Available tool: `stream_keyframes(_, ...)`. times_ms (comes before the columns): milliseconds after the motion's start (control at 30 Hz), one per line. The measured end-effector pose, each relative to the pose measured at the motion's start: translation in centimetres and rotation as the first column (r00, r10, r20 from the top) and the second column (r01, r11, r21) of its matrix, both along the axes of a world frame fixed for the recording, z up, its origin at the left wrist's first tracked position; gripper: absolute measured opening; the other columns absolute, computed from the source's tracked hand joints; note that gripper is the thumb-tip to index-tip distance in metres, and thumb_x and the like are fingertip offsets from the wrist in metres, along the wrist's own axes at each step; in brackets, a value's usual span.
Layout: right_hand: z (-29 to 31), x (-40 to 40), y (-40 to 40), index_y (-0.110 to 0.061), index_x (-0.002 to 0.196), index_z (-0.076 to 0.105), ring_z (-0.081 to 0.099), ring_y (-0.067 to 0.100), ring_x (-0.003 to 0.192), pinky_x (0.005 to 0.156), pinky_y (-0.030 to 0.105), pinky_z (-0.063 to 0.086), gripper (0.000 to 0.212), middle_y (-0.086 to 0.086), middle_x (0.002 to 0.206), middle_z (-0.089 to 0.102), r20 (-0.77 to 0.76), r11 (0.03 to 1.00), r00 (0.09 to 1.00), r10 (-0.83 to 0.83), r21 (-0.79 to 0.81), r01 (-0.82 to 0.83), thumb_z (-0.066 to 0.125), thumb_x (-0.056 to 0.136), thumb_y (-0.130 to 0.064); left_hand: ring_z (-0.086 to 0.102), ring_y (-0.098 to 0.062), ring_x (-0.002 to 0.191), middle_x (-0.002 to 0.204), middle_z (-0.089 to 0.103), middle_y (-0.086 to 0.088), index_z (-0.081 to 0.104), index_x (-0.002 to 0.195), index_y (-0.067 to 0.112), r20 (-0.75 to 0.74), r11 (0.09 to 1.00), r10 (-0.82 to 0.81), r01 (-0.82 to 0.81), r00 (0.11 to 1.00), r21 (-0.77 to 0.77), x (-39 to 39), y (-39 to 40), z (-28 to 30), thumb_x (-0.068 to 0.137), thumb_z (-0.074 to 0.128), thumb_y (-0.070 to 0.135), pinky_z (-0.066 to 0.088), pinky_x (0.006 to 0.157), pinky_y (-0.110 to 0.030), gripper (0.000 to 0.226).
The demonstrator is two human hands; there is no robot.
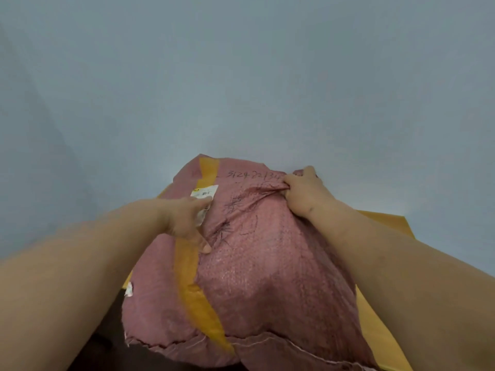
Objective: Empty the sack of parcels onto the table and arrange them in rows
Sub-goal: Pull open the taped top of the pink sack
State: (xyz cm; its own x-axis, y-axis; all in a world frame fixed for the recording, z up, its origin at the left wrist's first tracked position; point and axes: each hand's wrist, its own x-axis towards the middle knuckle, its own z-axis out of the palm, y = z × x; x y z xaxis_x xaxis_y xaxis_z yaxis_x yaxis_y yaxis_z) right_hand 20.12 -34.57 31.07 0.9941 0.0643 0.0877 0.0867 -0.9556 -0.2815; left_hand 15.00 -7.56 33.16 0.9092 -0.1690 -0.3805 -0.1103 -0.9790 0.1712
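Behind your arms stood a plain grey wall [241,76]. Your right hand [302,194] clenched a fold of the pink woven sack [254,277], while your left hand [187,218] lay with straight fingers on its side. It sat bulging on the yellow table [385,218], with no parcels visible; emptying and arranging all remained

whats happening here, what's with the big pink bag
A person is handling a full pink woven sack lying on a yellow table. The right hand grips a bunch of fabric at the far end; the left hand rests open on the sack by a white label. No parcels are out yet.
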Motion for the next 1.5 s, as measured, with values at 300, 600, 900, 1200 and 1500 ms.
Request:
stream_keyframes(300,1.5,-1.5,0.1,-0.027,0.140,0.051,0.052,0.034,0.123,0.102,0.036,0.045,0.044,0.016,0.139,0.052,-0.124,0.988,0.992,0.034,-0.144,-0.052,0.039,0.099,-0.022,0.033,-0.024,0.141,0.156,0.028,-0.003,0.028,0.156,0.024,0.185,0.998,0.049,-0.043,0.982,-0.034,-1.7,0.3,-3.0,0.085,0.071,0.050,0.029,0.113,-0.031,0.087)
stream_keyframes(600,5.6,-4.9,4.0,-0.022,0.154,0.029,0.036,0.028,0.142,0.116,0.040,0.032,0.091,0.007,0.157,0.035,-0.184,0.951,0.947,0.265,-0.113,-0.288,0.059,0.082,-0.069,0.055,-0.024,0.116,0.130,0.058,-0.004,0.059,0.134,0.027,0.414,1.000,-0.008,0.014,0.910,-0.012,-0.6,0.0,-3.5,0.103,0.046,0.035,0.039,0.080,-0.029,0.034)
stream_keyframes(900,5.3,-5.5,5.3,-0.018,0.142,0.041,0.046,0.033,0.127,0.105,0.042,0.040,0.085,0.012,0.138,0.044,-0.327,0.881,0.903,0.280,-0.285,-0.377,0.075,0.076,-0.060,0.057,-0.030,0.118,0.126,0.067,-0.010,0.070,0.124,0.020,0.515,0.930,0.248,-0.053,0.820,-0.363,1.7,-1.0,-0.7,0.102,0.045,0.019,0.041,0.089,-0.028,0.033)
stream_keyframes(1200,2.8,-2.8,1.4,-0.022,0.109,0.064,0.059,0.028,0.116,0.095,0.031,0.046,0.020,0.007,0.126,0.065,-0.123,0.934,0.983,0.134,-0.315,-0.167,0.051,0.094,-0.022,0.042,-0.016,0.140,0.152,0.043,0.005,0.032,0.153,0.029,0.154,0.941,-0.091,0.136,0.984,-0.309,0.9,1.4,-2.0,0.069,0.082,0.059,0.033,0.108,-0.025,0.102)
stream_keyframes(1500,3.5,-0.7,1.1,-0.002,0.115,0.054,0.056,0.037,0.114,0.076,0.029,0.034,0.022,0.021,0.123,0.059,0.034,0.984,0.989,-0.145,-0.100,0.148,0.042,0.100,-0.012,0.045,-0.026,0.136,0.152,0.042,-0.006,0.021,0.155,0.011,-0.106,0.994,-0.009,0.021,0.994,0.111,0.8,4.7,-8.5,0.062,0.081,0.064,0.042,0.109,-0.038,0.122)
